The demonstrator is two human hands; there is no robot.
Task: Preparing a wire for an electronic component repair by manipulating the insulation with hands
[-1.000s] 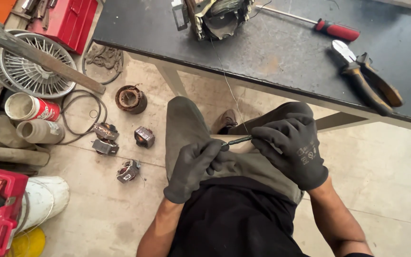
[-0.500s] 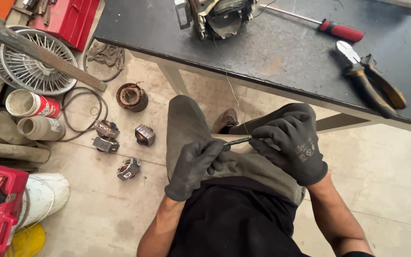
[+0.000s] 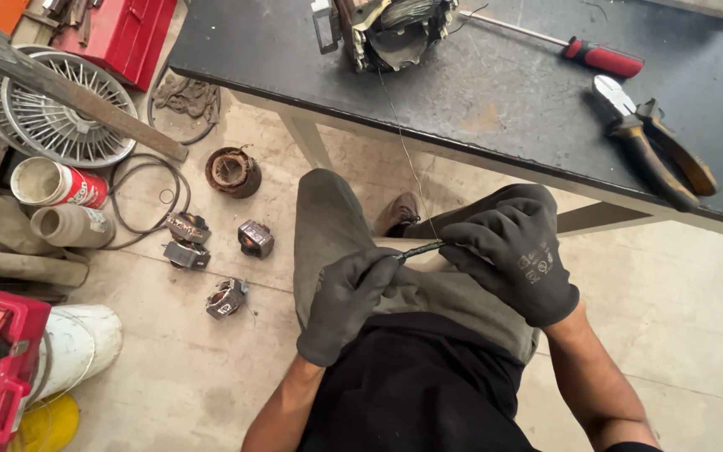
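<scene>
While our gloved left hand (image 3: 346, 303) and right hand (image 3: 514, 255) pinch a thin dark sleeve (image 3: 418, 249) over our knee, it lies nearly level, tilting up rightward. Fine wire (image 3: 403, 146) climbs to the motor (image 3: 391, 29). On the floor at left lies a red-and-white can (image 3: 58, 183).

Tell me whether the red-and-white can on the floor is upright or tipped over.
Tipped over. The red-and-white can lies on its side on the floor, its round open mouth facing left toward the wire fan guard. Whether anything is inside cannot be told.

pliers (image 3: 658, 155) right of screwdriver (image 3: 575, 52) — on table (image 3: 294, 59)
</scene>
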